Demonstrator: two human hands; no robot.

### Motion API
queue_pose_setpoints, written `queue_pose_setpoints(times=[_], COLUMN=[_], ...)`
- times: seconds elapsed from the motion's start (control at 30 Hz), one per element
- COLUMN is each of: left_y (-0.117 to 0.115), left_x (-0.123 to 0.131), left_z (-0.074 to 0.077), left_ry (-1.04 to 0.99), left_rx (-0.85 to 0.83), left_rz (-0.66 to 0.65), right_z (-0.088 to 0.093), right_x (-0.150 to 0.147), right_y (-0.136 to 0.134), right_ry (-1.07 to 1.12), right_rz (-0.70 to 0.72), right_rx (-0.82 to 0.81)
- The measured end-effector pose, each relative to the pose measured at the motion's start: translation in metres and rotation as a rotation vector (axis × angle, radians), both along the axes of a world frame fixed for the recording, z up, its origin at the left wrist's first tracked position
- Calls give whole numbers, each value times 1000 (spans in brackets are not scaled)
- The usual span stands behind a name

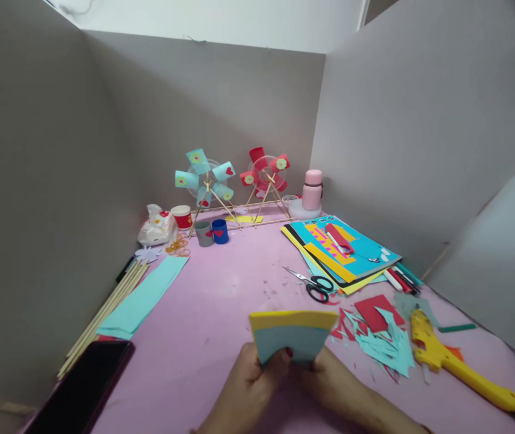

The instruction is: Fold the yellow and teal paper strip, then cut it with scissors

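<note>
Left hand (260, 377) | right hand (330, 378) | yellow-edged paper (292, 339): gripped between, projecting above

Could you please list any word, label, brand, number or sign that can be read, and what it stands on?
No text can be read with certainty.
Blue sheet: dark marks near its far edge, too small to read.
Red cup: yellow marks, too small to read.
Tissue pack: coloured print, too blurred to read.

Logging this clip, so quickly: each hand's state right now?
Left hand: closed, holding the yellow and blue-grey paper, thumb on it.
Right hand: holding the same paper, fingers partly hidden.
</note>
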State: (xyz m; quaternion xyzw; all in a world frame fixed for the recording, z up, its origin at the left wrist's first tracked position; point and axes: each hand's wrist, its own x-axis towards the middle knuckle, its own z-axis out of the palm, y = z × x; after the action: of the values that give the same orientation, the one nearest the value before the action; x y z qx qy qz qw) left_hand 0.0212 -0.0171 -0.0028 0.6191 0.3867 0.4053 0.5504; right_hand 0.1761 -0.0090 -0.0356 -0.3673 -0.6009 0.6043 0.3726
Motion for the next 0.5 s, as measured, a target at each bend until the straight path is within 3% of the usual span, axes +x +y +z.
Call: queue_pose_setpoints(times=[0.33, 0.5], left_y=[3, 0], left_x=[-2, 0], left_z=[-23, -14], left_ry=[19, 4], left_rx=[-70, -64], left_rz=[16, -8], right_z=[6, -1], right_x=[2, -3], right_y=[3, 3], right_ry=[33, 101], right_rz=[82, 73], right_rx=[87, 7])
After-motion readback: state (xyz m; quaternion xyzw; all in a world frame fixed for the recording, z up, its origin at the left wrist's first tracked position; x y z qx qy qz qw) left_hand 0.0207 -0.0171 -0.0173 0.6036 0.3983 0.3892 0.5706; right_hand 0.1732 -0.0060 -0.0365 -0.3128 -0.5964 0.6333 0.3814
